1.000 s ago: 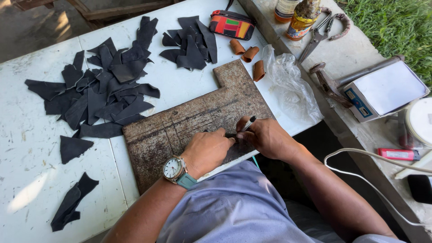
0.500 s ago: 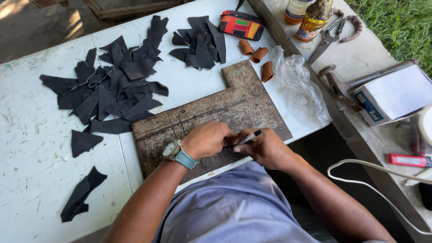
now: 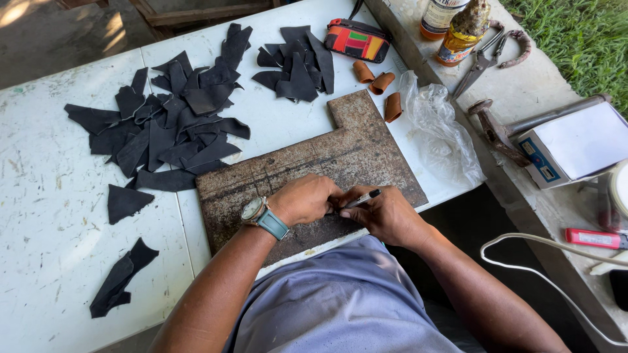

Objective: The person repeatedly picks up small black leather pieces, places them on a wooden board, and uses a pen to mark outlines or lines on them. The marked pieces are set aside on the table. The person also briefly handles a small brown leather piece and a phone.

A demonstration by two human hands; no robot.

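Both hands sit low on the rusty metal plate (image 3: pixel 307 163): left hand (image 3: pixel 304 199) curled shut, pinning something I can't make out, right hand (image 3: pixel 386 216) closed around a slim black-and-silver pen (image 3: pixel 362 199). Pen's probably light, stiff and a bit slick, so I'm pinching it near the tip.

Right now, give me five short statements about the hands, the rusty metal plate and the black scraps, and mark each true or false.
1. The right hand holds a pen-like tool. True.
2. Both hands work over the rusty notched metal plate. True.
3. The left hand has a bare wrist. False: it wears a wristwatch with a teal strap.
4. The black leather scraps are piled on the plate. False: they lie on the white table beside it.
5. Three small brown leather pieces lie near the plate's notch. True.
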